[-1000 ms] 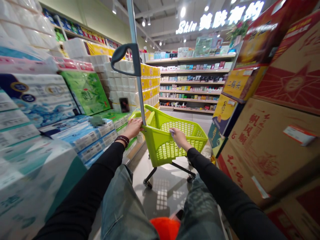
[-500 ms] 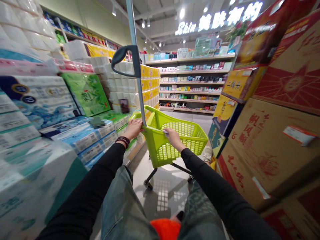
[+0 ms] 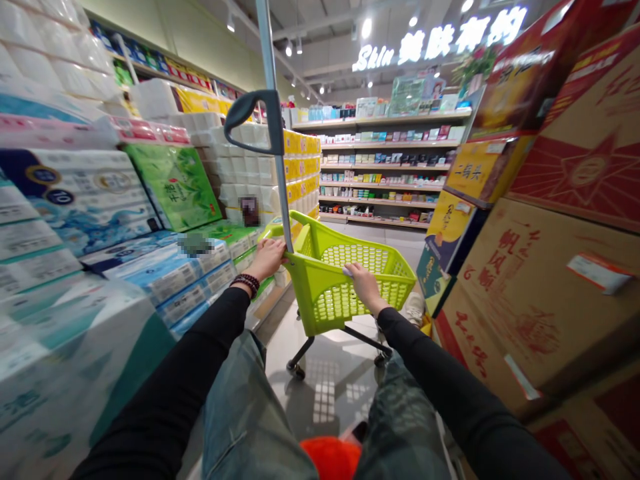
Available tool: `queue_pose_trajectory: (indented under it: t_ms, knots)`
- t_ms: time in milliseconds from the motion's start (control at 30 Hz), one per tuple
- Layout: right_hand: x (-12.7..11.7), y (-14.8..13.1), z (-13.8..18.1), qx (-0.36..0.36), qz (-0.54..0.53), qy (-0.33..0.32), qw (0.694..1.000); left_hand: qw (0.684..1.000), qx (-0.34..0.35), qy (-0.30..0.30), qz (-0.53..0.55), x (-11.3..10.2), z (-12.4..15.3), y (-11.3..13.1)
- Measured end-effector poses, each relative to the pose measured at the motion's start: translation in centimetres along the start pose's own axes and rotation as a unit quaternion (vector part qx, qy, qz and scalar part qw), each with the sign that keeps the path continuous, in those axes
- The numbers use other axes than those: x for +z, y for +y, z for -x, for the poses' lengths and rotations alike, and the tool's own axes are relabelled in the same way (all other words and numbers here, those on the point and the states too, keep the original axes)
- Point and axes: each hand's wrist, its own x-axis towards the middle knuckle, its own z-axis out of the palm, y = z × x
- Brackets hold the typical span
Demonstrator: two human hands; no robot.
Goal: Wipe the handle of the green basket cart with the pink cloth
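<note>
A lime-green shopping cart (image 3: pixel 303 290) stands in front of my knees, its plastic basket perforated along the side and nothing visible inside. My left hand (image 3: pixel 270 259) is wrapped over the cart's near left corner, beside the metal pole (image 3: pixel 283 193) that rises there with a dark grey loop handle (image 3: pixel 277 123). My right hand (image 3: pixel 365 285) is closed at the basket's right rim, pinching a small pale wad (image 3: pixel 347 271) that looks like a wipe or tissue. Most of that wad is hidden by the fingers.
Tissue packs (image 3: pixel 173 187) are stacked along the left. Cardboard cartons (image 3: pixel 555 293) rise close on the right. Shelves of small boxed goods (image 3: pixel 385 143) cross the far end. A shoe (image 3: pixel 415 308) shows beside the cart's right side, and an orange-red thing (image 3: pixel 330 457) between my legs.
My right hand has slid a little to the right along the basket rim with the pale wad. My left hand and the cart have stayed in place.
</note>
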Motion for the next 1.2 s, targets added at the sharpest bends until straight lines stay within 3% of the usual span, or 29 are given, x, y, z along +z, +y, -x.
queue_pose_trajectory:
  t_ms: [133,267,400,500,600,667,767,1033,1100,1200]
  knots:
    - [1.0,-1.6,-1.1,-0.035,-0.041,0.012,0.998,1.0,0.002,0.011,0.002,0.2,-0.2,-0.1]
    - [0.6,1.2,0.0,-0.018,-0.018,0.01,1.0,1.0,-0.003,0.011,0.005,0.5,-0.1,-0.4]
    - [-0.1,4.5,1.3,0.023,0.002,0.019,1.0,0.99,-0.035,0.135,0.031,0.9,1.1,0.2]
    - [-0.2,4.9,1.2,0.043,-0.007,0.013,0.999,0.979,0.048,0.196,0.004,1.2,1.8,1.7]
    - [-0.2,4.5,0.8,0.051,-0.019,0.015,0.998,0.98,0.159,0.113,-0.043,1.5,1.3,4.1]
    - [-0.3,4.1,0.5,0.055,-0.024,0.01,0.998,0.987,0.144,0.046,-0.061,1.7,0.3,5.7]
    - [-0.1,2.8,-0.1,0.051,-0.043,-0.002,0.998,0.992,0.107,-0.008,-0.071,1.8,-1.3,7.3]
    - [2.0,-5.1,-3.4,0.034,-0.127,0.011,0.991,0.996,0.075,-0.028,-0.036,1.8,-2.5,7.3]
    - [1.8,-4.7,-3.2,0.022,-0.128,0.006,0.991,0.997,0.075,-0.022,-0.026,2.0,-2.5,6.7]
    - [0.7,-1.4,-1.5,0.028,-0.106,0.005,0.994,0.996,0.084,-0.011,-0.016,2.4,-2.4,5.9]
